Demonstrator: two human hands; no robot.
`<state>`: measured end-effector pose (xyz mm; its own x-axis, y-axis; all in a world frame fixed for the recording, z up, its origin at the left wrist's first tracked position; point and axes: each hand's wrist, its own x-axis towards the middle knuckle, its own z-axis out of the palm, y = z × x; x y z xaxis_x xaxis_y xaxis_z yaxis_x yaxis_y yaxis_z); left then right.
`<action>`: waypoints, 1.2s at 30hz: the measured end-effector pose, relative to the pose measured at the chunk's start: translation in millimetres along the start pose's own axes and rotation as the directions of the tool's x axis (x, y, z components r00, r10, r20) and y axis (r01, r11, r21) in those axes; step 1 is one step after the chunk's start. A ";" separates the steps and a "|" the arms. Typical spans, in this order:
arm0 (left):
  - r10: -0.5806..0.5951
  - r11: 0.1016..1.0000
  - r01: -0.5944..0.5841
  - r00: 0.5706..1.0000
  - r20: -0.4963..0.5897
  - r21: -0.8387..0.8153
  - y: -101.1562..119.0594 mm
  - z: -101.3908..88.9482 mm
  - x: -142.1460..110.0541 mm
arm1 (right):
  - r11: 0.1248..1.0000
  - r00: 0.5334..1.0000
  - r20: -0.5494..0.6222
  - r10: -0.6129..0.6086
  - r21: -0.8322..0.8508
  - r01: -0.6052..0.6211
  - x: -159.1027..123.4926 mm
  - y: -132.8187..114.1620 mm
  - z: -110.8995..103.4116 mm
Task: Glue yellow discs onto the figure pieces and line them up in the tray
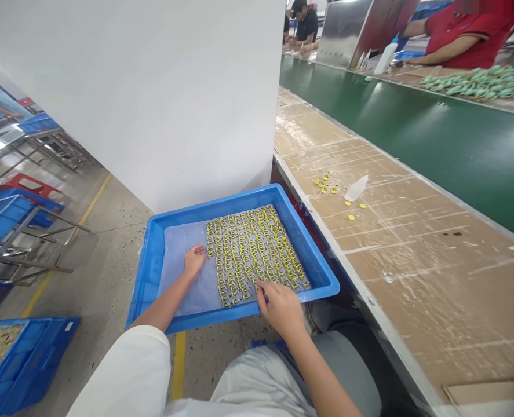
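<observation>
Small yellow parts (252, 255) lie in dense rows at lower centre of the frame. The left hand (194, 260) rests open on a translucent sheet (182, 284); the right hand (280, 310) pinches a small dark implement (265, 297) at the rows' edge. A blue plastic tray (222, 207) holds them, beside a cardboard-covered surface (391, 278) at right.

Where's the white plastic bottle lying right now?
In the head view, the white plastic bottle lies on the cardboard-topped bench, right of the blue tray, beside loose yellow pieces.
</observation>
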<state>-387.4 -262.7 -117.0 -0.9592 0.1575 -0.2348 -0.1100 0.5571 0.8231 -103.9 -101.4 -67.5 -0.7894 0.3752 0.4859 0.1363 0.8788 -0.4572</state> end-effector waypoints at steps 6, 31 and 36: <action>-0.052 0.997 0.054 0.998 -0.026 0.063 -0.9 -1.5 -4.2 | 1.000 0.999 -0.032 -0.009 -0.009 0.009 -4.8 -0.3 0.3; 0.205 0.962 -0.207 0.978 0.029 0.178 61.8 -22.3 -68.3 | 0.992 0.998 -0.058 0.015 0.124 -0.007 0.4 -3.5 -0.4; 0.509 0.855 -0.506 0.774 0.377 -0.114 138.7 -10.9 -165.3 | 0.980 0.988 -0.079 0.134 0.160 -0.120 -9.3 -16.4 -21.9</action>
<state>-246.9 -220.4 41.7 -0.7001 0.7128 0.0424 0.3621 0.3032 0.8814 -85.6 -112.8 -48.2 -0.7145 0.5113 0.4775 0.1324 0.7690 -0.6254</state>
